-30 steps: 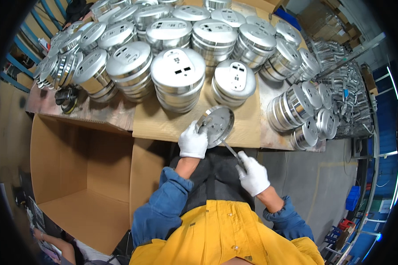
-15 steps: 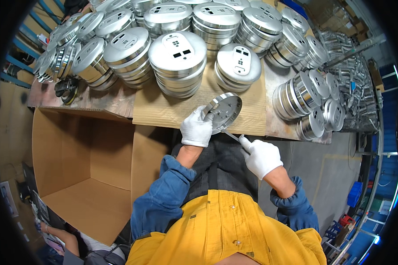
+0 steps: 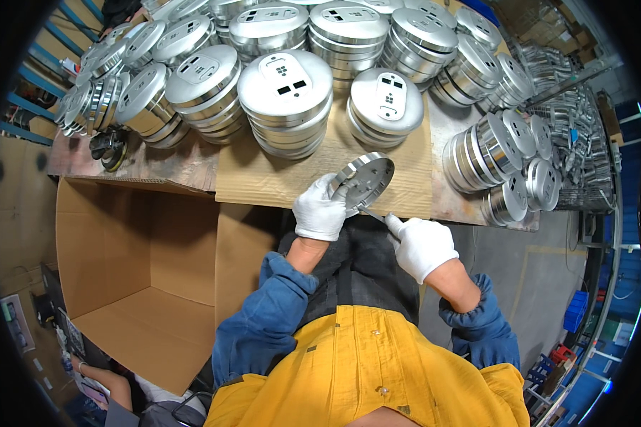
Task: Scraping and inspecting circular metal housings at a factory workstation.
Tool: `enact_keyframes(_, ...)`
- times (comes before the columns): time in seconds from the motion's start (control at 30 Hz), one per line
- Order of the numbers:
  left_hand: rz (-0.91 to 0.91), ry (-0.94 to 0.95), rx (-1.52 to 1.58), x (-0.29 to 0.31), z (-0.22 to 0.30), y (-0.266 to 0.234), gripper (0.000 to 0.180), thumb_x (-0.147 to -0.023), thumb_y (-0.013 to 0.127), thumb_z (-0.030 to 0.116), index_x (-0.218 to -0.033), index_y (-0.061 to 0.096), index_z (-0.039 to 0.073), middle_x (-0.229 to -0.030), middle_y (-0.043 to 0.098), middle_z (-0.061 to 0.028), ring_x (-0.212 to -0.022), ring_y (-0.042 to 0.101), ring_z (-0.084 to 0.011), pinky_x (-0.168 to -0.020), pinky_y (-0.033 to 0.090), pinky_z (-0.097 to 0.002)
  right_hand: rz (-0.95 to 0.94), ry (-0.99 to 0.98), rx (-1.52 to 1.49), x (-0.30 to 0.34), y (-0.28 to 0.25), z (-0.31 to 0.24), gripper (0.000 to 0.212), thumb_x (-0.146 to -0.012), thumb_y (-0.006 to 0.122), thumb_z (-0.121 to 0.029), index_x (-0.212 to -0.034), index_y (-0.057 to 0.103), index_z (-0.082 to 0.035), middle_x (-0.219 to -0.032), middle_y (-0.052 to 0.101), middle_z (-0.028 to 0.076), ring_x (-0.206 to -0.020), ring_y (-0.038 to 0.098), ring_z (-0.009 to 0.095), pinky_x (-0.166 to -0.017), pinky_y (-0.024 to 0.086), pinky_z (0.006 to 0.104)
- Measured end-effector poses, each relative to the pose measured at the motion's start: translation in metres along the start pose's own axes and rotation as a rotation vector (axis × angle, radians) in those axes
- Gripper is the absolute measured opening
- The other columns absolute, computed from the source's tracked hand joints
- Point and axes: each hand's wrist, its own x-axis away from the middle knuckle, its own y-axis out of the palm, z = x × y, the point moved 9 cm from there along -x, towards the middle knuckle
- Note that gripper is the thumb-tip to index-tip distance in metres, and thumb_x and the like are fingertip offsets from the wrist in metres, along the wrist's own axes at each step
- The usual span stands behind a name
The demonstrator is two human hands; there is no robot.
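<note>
My left hand (image 3: 318, 211), in a white glove, grips a round silver metal cover (image 3: 374, 178) by its left rim, just over the table's front edge. The cover is tilted, with its hollow inner side showing. Closed in a white glove, my right hand (image 3: 425, 249) holds a slim flat metal tool (image 3: 372, 214). The tool's tip meets the cover's lower rim; whether it is a file or a scraper I cannot tell. Beyond the cover stands a short stack of similar covers (image 3: 386, 103), and left of that a taller stack (image 3: 285, 96).
Many more cover stacks crowd the table (image 3: 449, 203), partly lined with cardboard (image 3: 263, 181). An open cardboard box (image 3: 135, 249) stands at the left below the table edge. A dark hand-held power tool (image 3: 110, 151) lies on the table's left. Another person's arm (image 3: 107, 381) shows at lower left.
The tool has shifted slightly along the cover's rim, showing less of its length beyond my right hand. Both hands keep their hold.
</note>
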Motion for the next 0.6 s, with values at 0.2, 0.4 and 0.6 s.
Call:
enact_keyframes(0.2, -0.049, 0.106, -0.219, 0.002, 0.04, -0.004, 0.024, -0.072, 0.077, 0.014, -0.092, 0.066, 0.006, -0.079, 0.066, -0.0122, -0.066, 0.065, -0.0273, -0.061, 0.051, -0.0321, 0.009, -0.038, -0.021, -0.006, -0.003, -0.002, 0.022, -0.086, 0.051, -0.02, -0.101, 0.063, -0.008, -0.073, 0.064, 0.016, -0.065, 0.063, 0.034, -0.057, 0.049, 0.0443)
enact_keyframes(0.4, -0.039, 0.184, -0.307, 0.001, 0.055, -0.001, 0.02, -0.071, 0.072, 0.017, -0.089, 0.066, 0.011, -0.073, 0.062, -0.0064, -0.065, 0.063, -0.0278, -0.059, 0.05, -0.0371, -0.052, -0.069, -0.031, -0.014, -0.006, -0.002, 0.021, -0.085, 0.05, -0.018, -0.098, 0.063, -0.007, -0.07, 0.065, 0.016, -0.064, 0.063, 0.035, -0.056, 0.049, 0.0451)
enact_keyframes(0.6, -0.028, 0.068, -0.283, 0.0, 0.041, -0.003, 0.021, -0.073, 0.074, 0.017, -0.09, 0.066, 0.007, -0.079, 0.066, -0.0127, -0.071, 0.065, -0.0328, -0.063, 0.051, -0.0379, -0.107, -0.084, -0.02, -0.012, -0.002, -0.011, 0.036, -0.08, 0.05, -0.013, -0.112, 0.058, 0.0, -0.074, 0.065, 0.019, -0.065, 0.065, 0.035, -0.058, 0.051, 0.0442)
